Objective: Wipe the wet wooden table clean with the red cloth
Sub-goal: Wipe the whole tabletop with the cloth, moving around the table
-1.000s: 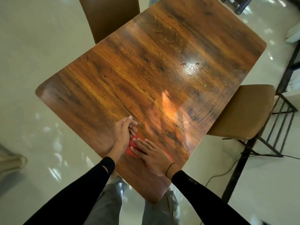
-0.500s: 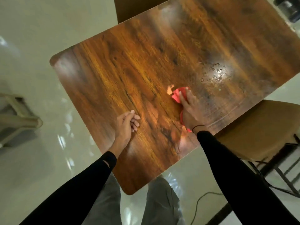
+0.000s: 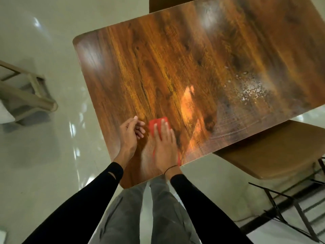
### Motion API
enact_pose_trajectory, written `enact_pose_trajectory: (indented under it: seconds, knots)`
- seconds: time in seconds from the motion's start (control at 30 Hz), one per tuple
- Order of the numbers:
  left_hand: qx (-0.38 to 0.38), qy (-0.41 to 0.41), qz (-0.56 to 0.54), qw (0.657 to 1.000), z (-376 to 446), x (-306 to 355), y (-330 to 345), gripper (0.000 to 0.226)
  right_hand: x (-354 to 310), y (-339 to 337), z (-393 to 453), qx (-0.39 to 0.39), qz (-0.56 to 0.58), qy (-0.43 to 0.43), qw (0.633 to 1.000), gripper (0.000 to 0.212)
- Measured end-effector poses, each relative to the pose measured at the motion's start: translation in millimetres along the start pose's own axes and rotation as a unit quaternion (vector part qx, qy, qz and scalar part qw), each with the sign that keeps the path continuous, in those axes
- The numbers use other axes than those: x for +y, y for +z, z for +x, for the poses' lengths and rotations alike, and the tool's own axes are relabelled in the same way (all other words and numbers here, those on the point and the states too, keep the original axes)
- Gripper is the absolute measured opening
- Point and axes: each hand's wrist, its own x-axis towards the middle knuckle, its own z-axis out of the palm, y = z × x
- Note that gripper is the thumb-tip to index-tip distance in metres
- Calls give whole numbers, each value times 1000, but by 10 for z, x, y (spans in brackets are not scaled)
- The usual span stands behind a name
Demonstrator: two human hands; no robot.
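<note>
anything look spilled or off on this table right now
Yes: a patch of water droplets sits on the wooden table toward its right edge, with faint curved smear streaks nearer the chair. The right hand presses the red cloth flat well short of the droplets.

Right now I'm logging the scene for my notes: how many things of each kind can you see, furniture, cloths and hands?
Tables: 1, the wooden table.
Chairs: 2, the tan chair on the right and a chair back at the far edge.
Cloths: 1, the red cloth under the right hand.
Hands: 2, counting the left hand.
Total: 6.
</note>
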Motion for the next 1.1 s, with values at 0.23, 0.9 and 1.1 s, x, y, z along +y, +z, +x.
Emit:
enact_pose_trajectory:
  seconds: [0.23,0.9,1.1]
  knots:
    - [7,-3,6,1000,-110,-20,-8,44,505,-112,-348,-131,-47,-286,948,90]
    - [-61,-25,-20,998,83,-79,68,43,1037,-647,324,108,23,402,909,90]
    - [-52,-25,-21,998,153,-40,91,43,522,-332,197,66,-7,293,954,92]
